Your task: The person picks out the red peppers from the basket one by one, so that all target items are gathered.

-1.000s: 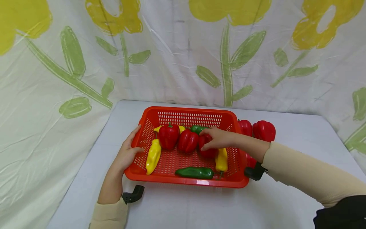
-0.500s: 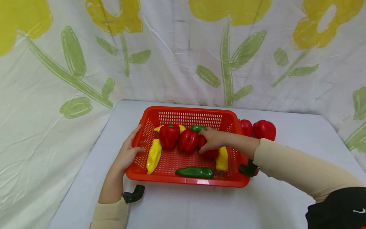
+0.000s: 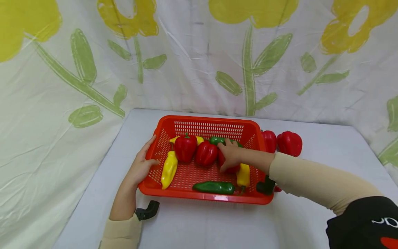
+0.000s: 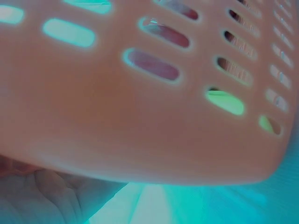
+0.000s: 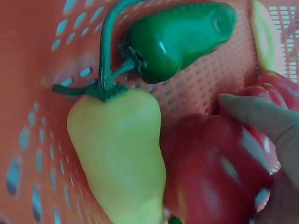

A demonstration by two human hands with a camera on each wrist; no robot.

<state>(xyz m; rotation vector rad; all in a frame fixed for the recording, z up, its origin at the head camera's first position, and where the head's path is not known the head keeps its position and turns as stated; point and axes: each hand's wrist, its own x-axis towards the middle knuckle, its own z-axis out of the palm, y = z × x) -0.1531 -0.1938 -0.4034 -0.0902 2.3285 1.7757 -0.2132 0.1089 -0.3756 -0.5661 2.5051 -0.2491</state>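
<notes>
An orange-red plastic basket (image 3: pixel 205 197) stands on the table. My left hand (image 3: pixel 141 169) grips its left side, thumb over the rim and fingers on the outer wall. In the left wrist view the slotted basket wall (image 4: pixel 117 116) covers most of the picture, with part of the hand (image 4: pixel 42 196) below. My right hand (image 3: pixel 230 155) reaches inside and holds a red bell pepper (image 5: pixel 210 172) at the right, partly hidden under the palm. To its left sit two more red bell peppers (image 3: pixel 206 154) (image 3: pixel 186 148). A yellow pepper (image 5: pixel 117 149) lies right beside the held one.
At the basket's left lies a yellow pepper (image 3: pixel 169 169), and a long green pepper (image 3: pixel 214 187) lies along the front. Another green pepper (image 3: pixel 216 140) and a yellow one (image 3: pixel 199 139) are at the back. Red bell peppers (image 3: pixel 290 143) stand on the table (image 3: pixel 326 148) right of the basket.
My right forearm has shifted left and the hand has settled lower over the red bell pepper. My left hand keeps its hold on the basket. The head view has shifted slightly.
</notes>
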